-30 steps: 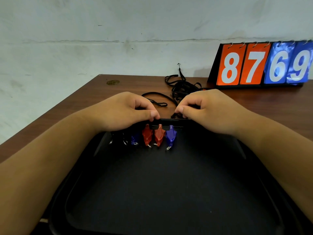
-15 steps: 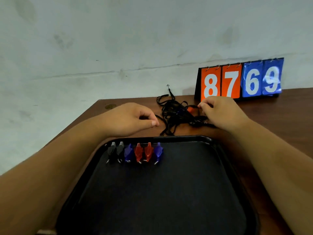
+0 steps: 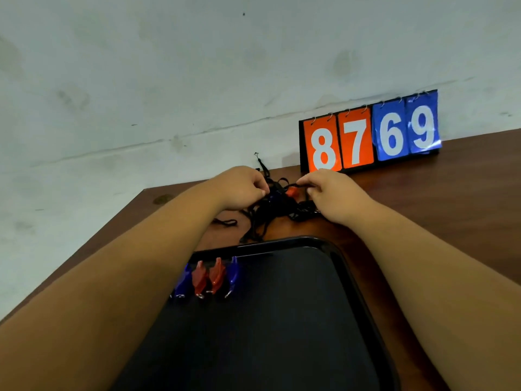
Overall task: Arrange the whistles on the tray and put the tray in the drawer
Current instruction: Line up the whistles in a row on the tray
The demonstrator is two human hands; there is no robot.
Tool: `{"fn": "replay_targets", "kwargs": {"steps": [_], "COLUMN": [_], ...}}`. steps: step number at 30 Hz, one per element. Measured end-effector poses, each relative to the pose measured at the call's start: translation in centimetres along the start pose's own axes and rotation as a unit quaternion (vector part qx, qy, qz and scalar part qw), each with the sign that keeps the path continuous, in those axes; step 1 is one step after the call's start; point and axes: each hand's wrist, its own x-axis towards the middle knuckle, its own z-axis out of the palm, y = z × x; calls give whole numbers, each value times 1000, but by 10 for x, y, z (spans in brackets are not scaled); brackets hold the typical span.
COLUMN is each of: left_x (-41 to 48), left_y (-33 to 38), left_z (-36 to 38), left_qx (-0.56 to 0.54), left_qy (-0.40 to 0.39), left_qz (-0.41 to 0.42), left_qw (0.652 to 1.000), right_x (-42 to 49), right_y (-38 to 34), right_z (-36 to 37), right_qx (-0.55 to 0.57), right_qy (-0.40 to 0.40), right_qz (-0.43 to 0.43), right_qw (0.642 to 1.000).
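A black tray [image 3: 349, 266] lies on the brown table in front of me. Along its far left edge stands a row of whistles: two red whistles [image 3: 209, 277] between blue ones [image 3: 233, 275], the rest hidden under my left forearm. Behind the tray sits a tangle of black lanyards [image 3: 267, 218] with an orange whistle [image 3: 293, 191] and a blue whistle [image 3: 276, 196] in it. My left hand [image 3: 242, 187] pinches a cord at the tangle's left side. My right hand [image 3: 332, 193] pinches a cord next to the orange whistle.
A flip scoreboard [image 3: 369, 136] reading 8769 stands at the back of the table [image 3: 451, 210] against the white wall. The table's left edge runs diagonally just left of my left arm.
My view tilted up. Both hands left the tray's far rim and reached back to the lanyard tangle; the right got there first, then the left joined it.
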Motion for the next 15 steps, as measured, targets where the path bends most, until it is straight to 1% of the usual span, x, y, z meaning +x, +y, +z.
{"fn": "replay_targets", "kwargs": {"steps": [2, 5, 9, 15], "left_x": [11, 23, 31, 36], "left_y": [-2, -6, -9, -7], "left_z": [5, 12, 19, 24], "left_qx": [6, -15, -22, -34], "left_qy": [-4, -15, -32, -33], "left_qz": [-8, -26, -19, -15], "left_qw": [1000, 999, 999, 999], "right_x": [2, 5, 9, 12], "right_y": [3, 6, 4, 5], "right_z": [7, 13, 16, 19], "right_qx": [-7, -54, -80, -123], "right_qy": [-49, -114, -122, -110], "right_qz": [-18, 4, 16, 3], "right_qw": [999, 992, 989, 986]}}
